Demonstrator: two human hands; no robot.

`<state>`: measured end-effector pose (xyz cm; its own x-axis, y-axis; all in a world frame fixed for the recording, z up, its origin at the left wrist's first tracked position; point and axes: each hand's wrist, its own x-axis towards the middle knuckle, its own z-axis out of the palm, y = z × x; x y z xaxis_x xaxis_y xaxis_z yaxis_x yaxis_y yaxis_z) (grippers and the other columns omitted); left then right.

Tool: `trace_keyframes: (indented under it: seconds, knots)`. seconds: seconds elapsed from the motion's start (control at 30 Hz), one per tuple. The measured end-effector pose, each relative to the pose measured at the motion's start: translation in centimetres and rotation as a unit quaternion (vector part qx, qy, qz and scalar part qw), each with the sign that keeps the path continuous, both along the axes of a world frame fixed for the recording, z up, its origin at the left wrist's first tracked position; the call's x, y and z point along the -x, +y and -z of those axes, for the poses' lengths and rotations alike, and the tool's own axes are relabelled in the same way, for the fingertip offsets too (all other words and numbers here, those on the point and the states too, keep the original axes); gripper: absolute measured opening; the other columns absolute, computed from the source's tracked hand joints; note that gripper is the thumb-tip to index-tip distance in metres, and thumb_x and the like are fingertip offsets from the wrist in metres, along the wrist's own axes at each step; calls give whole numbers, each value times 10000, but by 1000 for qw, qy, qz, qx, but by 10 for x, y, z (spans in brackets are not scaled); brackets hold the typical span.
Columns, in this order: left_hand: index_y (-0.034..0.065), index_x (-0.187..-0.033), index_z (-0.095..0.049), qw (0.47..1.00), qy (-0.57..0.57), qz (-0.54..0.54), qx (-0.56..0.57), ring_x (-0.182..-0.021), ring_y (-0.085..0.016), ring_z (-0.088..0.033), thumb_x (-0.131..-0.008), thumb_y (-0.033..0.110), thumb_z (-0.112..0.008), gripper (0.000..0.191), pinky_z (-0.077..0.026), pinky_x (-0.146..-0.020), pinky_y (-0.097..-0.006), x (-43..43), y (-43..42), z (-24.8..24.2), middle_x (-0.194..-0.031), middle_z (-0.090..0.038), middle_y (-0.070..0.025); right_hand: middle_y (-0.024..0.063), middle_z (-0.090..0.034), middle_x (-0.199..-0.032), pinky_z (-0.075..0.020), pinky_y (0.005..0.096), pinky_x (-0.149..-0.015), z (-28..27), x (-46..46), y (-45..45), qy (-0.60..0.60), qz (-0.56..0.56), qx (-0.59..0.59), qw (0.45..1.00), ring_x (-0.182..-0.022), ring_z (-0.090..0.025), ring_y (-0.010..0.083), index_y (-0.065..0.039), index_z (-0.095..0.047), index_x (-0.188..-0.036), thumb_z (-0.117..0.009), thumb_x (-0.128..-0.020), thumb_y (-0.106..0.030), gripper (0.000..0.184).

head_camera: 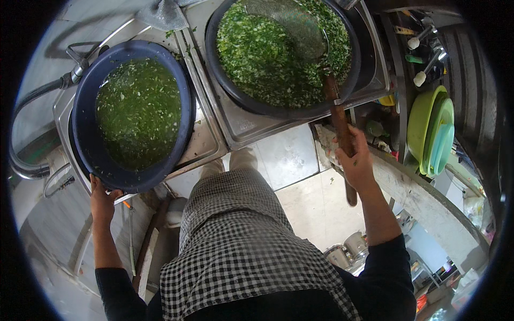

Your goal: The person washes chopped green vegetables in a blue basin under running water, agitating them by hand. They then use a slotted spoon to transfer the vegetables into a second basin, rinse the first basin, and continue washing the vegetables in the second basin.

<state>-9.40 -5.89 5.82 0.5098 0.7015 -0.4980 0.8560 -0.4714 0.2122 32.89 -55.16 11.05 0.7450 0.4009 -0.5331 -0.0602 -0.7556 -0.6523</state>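
Observation:
My right hand [355, 159] grips the wooden handle [338, 116] of a wire-mesh strainer [295, 30]. The strainer's mesh bowl rests over chopped green herbs [257, 52] that fill a large dark basin [277, 114] on the right. Nearer my left side, a blue basin [84, 132] contains greenish water [138, 116] with bits of herb floating in it. At that basin's near rim is my left hand [102, 198], its thumb and fingers on the edge. Part of the strainer's mesh is cut off by the upper picture edge.
Both basins sit in a steel double sink [237, 134]. A faucet hose [24, 104] curves at the left, and a grey cloth [162, 15] lies behind the blue basin. Green plastic bowls [427, 128] stack at the right, above a stone ledge [421, 196]. Metal pots [355, 244] stand lower down.

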Motion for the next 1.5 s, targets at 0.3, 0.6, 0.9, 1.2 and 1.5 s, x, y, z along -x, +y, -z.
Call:
trace_keyframes:
  seconds: [0.3, 0.6, 0.9, 1.2, 1.5]
  knots:
    - [-52, -1429, -332, 997, -21, -66, 31, -1175, -302, -582, -661, 32, -817, 912, -515, -909, -360, 5, 1, 5, -1564, -166, -220, 193, -598, -978, -452, 269, -483, -21, 10, 15, 307, 192, -183, 914, -562, -543, 143, -5, -330, -1355, -567, -758, 32, 644]
    - [-12, -1418, -382, 999, -38, -24, 28, -1183, -301, -573, -675, 15, -802, 855, -507, -898, -363, 6, 5, 7, -1565, -177, -217, 212, -584, -1026, -450, 272, -513, -30, 23, -5, 239, 212, -221, 922, -584, -532, 126, 28, -304, -1342, -566, -773, 20, 626]
    - [19, -1443, -355, 998, -12, -57, 25, -1215, -309, -556, -686, 35, -801, 879, -505, -924, -368, 0, 0, 4, -1568, -185, -193, 139, -604, -1082, -454, 244, -587, -27, 27, -12, 64, 180, -159, 969, -702, -541, 92, -3, -299, -1380, -527, -834, 83, 599]
    - [12, -1443, -350, 998, -37, -26, 51, -1314, -312, -457, -658, 9, -797, 904, -468, -987, -370, -4, 0, -2, -1559, -198, -209, 110, -618, -1062, -480, 262, -719, -19, 40, -21, -86, 15, -43, 995, -808, -586, 131, -7, -416, -1324, -585, -836, 26, 517]
    - [1, -1439, -350, 999, -35, -17, 10, -1343, -319, -419, -654, 19, -795, 903, -449, -1007, -367, 2, 1, 1, -1546, -208, -238, 214, -643, -1095, -530, 318, -795, -28, 40, -32, -239, -30, 25, 970, -997, -658, 219, 17, -467, -1305, -602, -857, 28, 468]
